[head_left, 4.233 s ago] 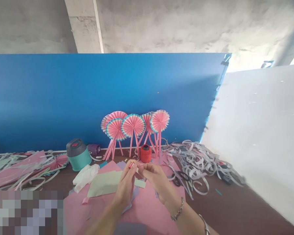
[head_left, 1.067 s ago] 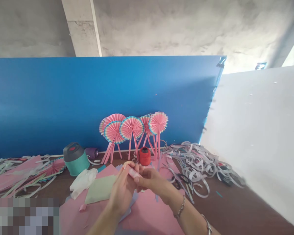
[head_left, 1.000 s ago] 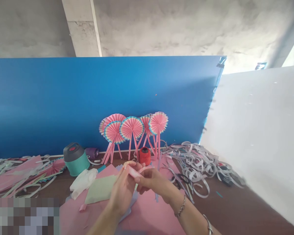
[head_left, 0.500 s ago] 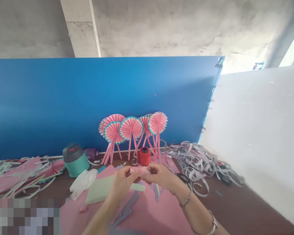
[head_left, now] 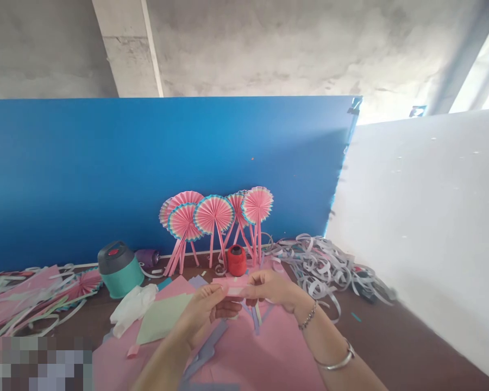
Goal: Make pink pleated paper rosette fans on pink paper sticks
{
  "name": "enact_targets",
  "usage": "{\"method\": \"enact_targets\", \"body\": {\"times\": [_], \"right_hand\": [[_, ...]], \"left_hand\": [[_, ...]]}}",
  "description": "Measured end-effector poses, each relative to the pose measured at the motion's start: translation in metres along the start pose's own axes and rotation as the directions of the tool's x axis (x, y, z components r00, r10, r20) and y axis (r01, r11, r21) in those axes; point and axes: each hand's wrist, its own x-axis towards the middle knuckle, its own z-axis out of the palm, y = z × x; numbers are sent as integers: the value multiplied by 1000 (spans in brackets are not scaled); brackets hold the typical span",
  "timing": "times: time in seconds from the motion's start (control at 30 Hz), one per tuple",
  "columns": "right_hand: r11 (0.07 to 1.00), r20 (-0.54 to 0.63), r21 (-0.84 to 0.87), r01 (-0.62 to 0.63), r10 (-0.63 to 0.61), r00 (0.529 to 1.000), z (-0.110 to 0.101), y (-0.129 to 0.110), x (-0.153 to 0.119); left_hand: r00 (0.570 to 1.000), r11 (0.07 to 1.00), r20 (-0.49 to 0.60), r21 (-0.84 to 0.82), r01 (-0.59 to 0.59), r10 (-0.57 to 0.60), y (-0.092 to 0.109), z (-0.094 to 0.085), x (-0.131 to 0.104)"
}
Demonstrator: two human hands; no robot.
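Observation:
A small folded strip of pink paper (head_left: 233,288) is stretched between my two hands. My left hand (head_left: 207,304) pinches its left end between thumb and forefinger, the other fingers curled below. At the right end, my right hand (head_left: 271,289) grips it with thumb and fingertips. Beneath both hands lie pink paper sheets (head_left: 269,353), with a pale green sheet (head_left: 163,319) and grey-purple strips (head_left: 206,350) on top. Just beyond my hands stands a red spool of thread (head_left: 237,262).
Several pleated pink paper fans (head_left: 214,215) lean against the blue partition (head_left: 146,152). A teal and grey container (head_left: 121,271) and white crumpled plastic (head_left: 134,307) stand left. Curled paper strips (head_left: 313,266) pile up at right. Pink paper scraps (head_left: 20,296) lie far left.
My fingers have spread slightly apart, so the pink strip now shows flatter between them. My left fingers have dropped below it. The whole view has shifted a little.

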Motion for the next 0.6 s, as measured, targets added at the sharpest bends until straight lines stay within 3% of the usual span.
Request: {"method": "enact_targets", "body": {"times": [0.33, 0.6], "right_hand": [[998, 43, 65, -22, 20, 999, -4, -5, -3], [991, 24, 136, -14, 11, 1000, -3, 4, 4]], "left_hand": [[999, 989, 45, -147, 26, -20, -7, 1, 3], [999, 970, 5, -236, 54, -54, -17, -4, 10]]}}
